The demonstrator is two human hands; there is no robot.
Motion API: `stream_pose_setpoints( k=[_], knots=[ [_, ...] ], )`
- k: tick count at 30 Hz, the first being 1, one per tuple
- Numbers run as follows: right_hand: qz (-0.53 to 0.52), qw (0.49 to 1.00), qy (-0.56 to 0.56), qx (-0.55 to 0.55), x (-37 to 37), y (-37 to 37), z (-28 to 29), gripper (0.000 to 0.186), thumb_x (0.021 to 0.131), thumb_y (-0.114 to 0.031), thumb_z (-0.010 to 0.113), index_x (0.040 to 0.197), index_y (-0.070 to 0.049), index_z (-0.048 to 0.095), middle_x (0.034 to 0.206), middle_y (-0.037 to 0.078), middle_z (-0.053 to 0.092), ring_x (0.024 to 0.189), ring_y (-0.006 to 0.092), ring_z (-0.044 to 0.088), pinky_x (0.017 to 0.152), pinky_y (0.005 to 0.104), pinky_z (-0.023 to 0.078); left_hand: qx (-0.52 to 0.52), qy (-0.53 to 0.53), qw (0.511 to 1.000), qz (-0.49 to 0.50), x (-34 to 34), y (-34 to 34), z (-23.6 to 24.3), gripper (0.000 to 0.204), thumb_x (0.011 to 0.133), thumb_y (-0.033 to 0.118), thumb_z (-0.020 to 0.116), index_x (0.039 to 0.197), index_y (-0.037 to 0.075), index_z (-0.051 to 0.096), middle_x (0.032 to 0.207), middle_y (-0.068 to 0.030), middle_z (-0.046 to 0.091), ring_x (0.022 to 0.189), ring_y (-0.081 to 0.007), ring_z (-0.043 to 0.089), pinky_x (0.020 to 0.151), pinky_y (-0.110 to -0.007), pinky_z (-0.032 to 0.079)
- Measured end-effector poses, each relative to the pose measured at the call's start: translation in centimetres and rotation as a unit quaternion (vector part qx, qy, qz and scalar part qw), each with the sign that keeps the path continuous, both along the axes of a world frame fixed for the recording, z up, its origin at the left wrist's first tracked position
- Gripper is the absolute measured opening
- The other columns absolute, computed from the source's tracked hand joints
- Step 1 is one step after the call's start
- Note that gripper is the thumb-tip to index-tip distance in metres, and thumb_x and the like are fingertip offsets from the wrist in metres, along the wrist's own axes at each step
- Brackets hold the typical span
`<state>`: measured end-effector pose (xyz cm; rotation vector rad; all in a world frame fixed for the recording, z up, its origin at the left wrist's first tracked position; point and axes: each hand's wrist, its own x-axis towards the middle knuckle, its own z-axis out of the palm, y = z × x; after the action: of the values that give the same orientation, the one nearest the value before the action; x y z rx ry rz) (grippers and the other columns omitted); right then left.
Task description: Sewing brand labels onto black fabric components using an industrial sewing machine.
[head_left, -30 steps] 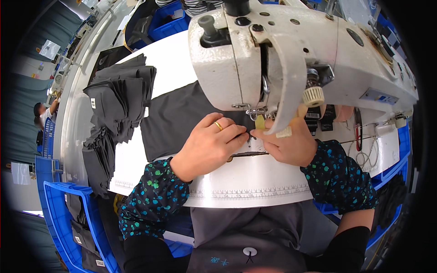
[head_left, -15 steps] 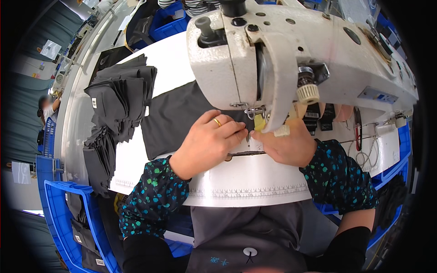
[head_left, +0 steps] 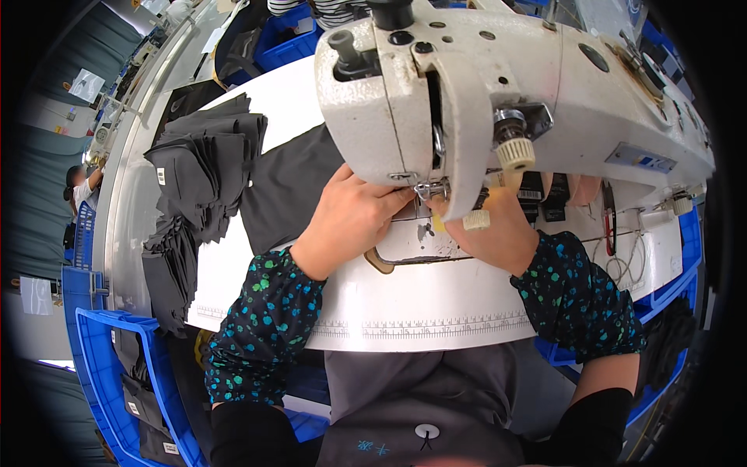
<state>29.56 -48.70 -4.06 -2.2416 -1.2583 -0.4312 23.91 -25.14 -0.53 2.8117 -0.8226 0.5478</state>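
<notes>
A dark grey cloth piece (head_left: 286,187) lies on the white sewing table, left of the sewing machine (head_left: 373,109) and partly hidden under its head. My left hand (head_left: 342,219), its fingers curled together, grips the cloth's near edge, with the fingertips close to the presser foot (head_left: 429,191). On the other side of the foot my right hand (head_left: 502,237) is bent inward. Its thumb and fingers come together there, partly covered by the machine head, and what they hold is hidden. Between the hands, the metal needle plate (head_left: 424,241) shows. Something yellow (head_left: 438,224) sits beside the right thumb.
Stacked dark grey cloth pieces (head_left: 206,167) lie at the left. A blue bin (head_left: 89,342) with more pieces stands lower left. Red-handled snips (head_left: 609,226) and dark tags (head_left: 555,198) lie at the right. A printed ruler (head_left: 436,331) runs along the front edge.
Both hands have moved away from me, the left one most, up to the presser foot. The cloth has shifted the same way, and more of the needle plate shows.
</notes>
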Motion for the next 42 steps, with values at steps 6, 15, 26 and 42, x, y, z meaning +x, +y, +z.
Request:
stream_pose_setpoints(
  k=[6,15,26,42],
  knots=[
    [0.017,0.999,-0.028,0.0,0.0,0.0,0.0,0.023,0.088,-0.022,0.071,0.073,-0.006,0.073,0.062,0.01,0.063,0.054,0.0304,0.062,0.052,0.0419,0.05,-0.023,-0.001,1.0,0.008,-0.4,-0.4,0.4,0.026,0.076,0.009,0.072,0.101,0.011,0.079,0.099,-0.0005,0.073,0.098,-0.0221,0.067,0.082,-0.036,0.055],
    [0.026,0.981,-0.164,-0.098,-1.0,-0.4,0.5,0.02,0.09,-0.019,0.069,0.105,-0.007,0.075,0.061,0.007,0.06,0.055,0.0287,0.061,0.052,0.0426,0.048,-0.014,0.077,0.98,0.182,-3.9,2.0,2.2,0.015,0.088,0.022,0.074,0.09,0.009,0.065,0.085,-0.0053,0.063,0.089,-0.0277,0.065,0.068,-0.041,0.055],
    [0.074,0.904,0.417,0.052,-9.2,3.1,4.7,0.046,0.086,-0.037,0.08,0.112,-0.001,0.069,0.089,0.008,0.073,0.064,0.025,0.065,0.064,0.0383,0.052,-0.203,0.119,0.949,0.208,-11.5,-2.0,3.9,0.021,0.091,0.016,0.075,0.096,0.004,0.058,0.087,-0.0123,0.061,0.07,-0.0325,0.063,0.061,-0.039,0.049],
    [0.059,0.901,0.427,0.046,-8.6,-4.6,4.1,0.012,0.088,-0.012,0.076,0.096,-0.003,0.075,0.08,0.011,0.07,0.067,0.024,0.066,0.06,0.033,0.051,-0.01,0.077,0.987,0.143,-7.4,-2.0,3.1,0.054,0.084,0.022,0.077,0.132,0.003,0.06,0.136,-0.0132,0.059,0.128,-0.0326,0.056,0.098,-0.042,0.049]
  ],
)
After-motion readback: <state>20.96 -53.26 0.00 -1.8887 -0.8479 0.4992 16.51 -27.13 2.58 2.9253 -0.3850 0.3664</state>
